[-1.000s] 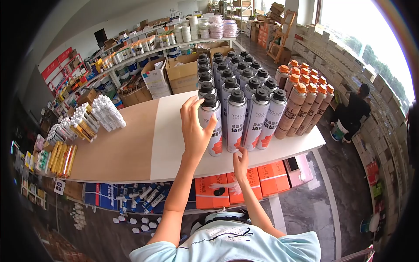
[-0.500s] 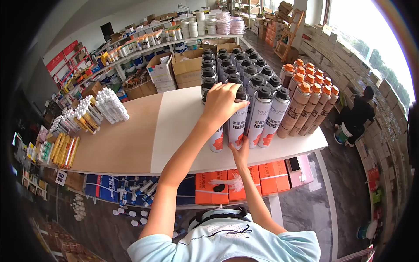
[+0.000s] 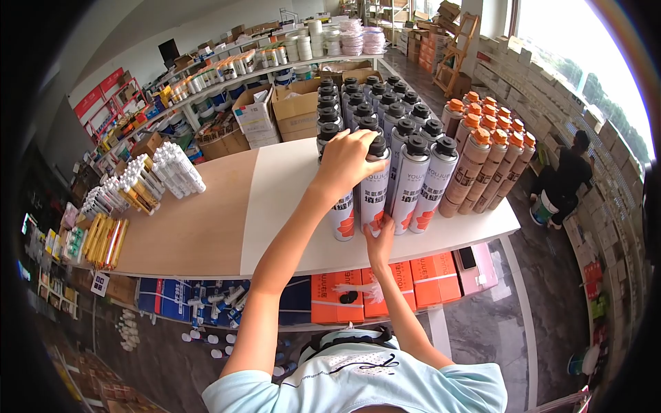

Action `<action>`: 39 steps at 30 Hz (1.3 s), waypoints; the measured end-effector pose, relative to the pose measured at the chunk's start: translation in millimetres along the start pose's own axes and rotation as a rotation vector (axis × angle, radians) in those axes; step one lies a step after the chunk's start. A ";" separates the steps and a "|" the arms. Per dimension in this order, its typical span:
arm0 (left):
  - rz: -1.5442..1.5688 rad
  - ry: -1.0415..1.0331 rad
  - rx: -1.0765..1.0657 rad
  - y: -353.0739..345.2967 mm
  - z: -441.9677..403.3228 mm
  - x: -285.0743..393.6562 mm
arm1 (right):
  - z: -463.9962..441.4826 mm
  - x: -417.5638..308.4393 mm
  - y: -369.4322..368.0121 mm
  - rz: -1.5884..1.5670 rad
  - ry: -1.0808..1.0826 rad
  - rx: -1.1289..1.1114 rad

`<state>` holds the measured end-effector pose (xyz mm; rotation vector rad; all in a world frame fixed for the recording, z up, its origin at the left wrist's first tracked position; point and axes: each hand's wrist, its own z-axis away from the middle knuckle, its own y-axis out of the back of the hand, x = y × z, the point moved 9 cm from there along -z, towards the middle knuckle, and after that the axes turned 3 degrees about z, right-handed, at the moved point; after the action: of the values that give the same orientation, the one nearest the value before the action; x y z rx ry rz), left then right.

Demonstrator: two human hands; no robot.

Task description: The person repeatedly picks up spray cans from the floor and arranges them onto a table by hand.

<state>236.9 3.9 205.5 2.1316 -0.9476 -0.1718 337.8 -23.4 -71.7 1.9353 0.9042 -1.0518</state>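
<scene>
A white spray foam can [image 3: 374, 195] with a black cap and red print stands upright at the front of a block of similar cans. My left hand [image 3: 344, 162] is closed round its top, fingers over the cap and thumb at the right side. Low down on the same can, my right hand [image 3: 379, 237] grips the base at the front. Other foam cans stand close on both sides, one [image 3: 411, 186] just to the right. A can [image 3: 342, 219] to the left is partly hidden behind my left hand and wrist.
Brown cans with orange caps [image 3: 475, 165] stand to the right on the white table [image 3: 296, 241]. White tubes [image 3: 177, 171] and yellow packs [image 3: 107, 241] lie at the left. Orange boxes [image 3: 435, 275] sit below the front edge. A person [image 3: 566, 179] in black crouches at the right.
The view has shifted very slightly. Both hands keep their places on the can, and the rows of cans look unchanged.
</scene>
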 end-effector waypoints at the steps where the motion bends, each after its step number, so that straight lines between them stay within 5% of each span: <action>1: 0.031 0.011 -0.023 -0.2 -0.6 -1.3 | 0.5 -0.1 -0.5 -0.001 -0.001 0.001; 22: 0.000 -0.009 -0.012 -0.9 1.2 3.0 | 3.8 16.2 1.4 -0.132 -0.055 -0.030; 25: 0.160 0.111 -0.149 5.0 -8.0 -6.7 | 6.4 12.3 5.9 -0.096 -0.007 -0.012; 28: 0.369 0.081 -0.003 7.1 -37.9 -48.4 | 10.5 11.3 7.3 -0.055 -0.018 -0.013; 30: 0.186 0.041 -0.015 2.7 -56.9 -78.3 | 13.2 10.5 9.1 -0.010 -0.007 0.020; 39: 0.084 0.023 -0.364 -62.5 -102.5 -129.6 | 25.9 9.0 4.1 -0.078 -0.006 -0.069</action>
<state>221.8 179.9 208.7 1.7548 -0.9134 -0.2566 335.7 -45.3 -88.6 1.8519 1.0061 -1.0569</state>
